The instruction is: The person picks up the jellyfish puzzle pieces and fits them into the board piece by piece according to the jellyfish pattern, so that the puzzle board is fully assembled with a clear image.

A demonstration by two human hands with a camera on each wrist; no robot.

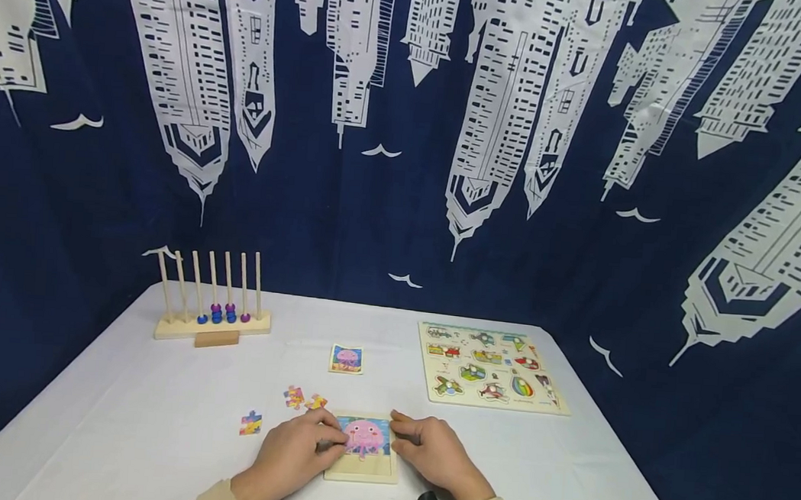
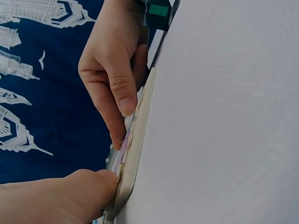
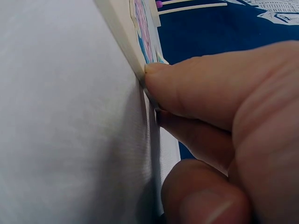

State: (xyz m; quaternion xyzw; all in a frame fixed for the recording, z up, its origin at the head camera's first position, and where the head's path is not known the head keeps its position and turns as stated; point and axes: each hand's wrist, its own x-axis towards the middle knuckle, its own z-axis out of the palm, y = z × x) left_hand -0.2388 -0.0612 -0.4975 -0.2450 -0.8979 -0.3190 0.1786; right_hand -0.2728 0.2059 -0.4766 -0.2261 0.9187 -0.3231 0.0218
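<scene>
A wooden jigsaw tray (image 1: 359, 473) lies between the two hands in the head view. Assembled pieces showing a pink jellyfish (image 1: 365, 434) fill its upper part; bare wood shows below. At the left side of the picture, my left hand (image 1: 295, 448) pinches a jigsaw piece with thumb and index finger, hiding most of that piece. My right hand (image 1: 438, 453) grips the tray's right edge between thumb and fingers. Close up in the right wrist view, the right thumb (image 3: 187, 86) presses against the tray's rim. Several loose jigsaw pieces (image 1: 251, 423) lie left of the tray.
A small jellyfish picture card (image 1: 346, 359) lies beyond the tray. Back left stands a wooden bead counter (image 1: 213, 326) with upright rods. Toward the back right is a vehicle peg puzzle board (image 1: 493, 366). A dark blue curtain (image 1: 347, 224) hangs behind the white table (image 1: 155, 434).
</scene>
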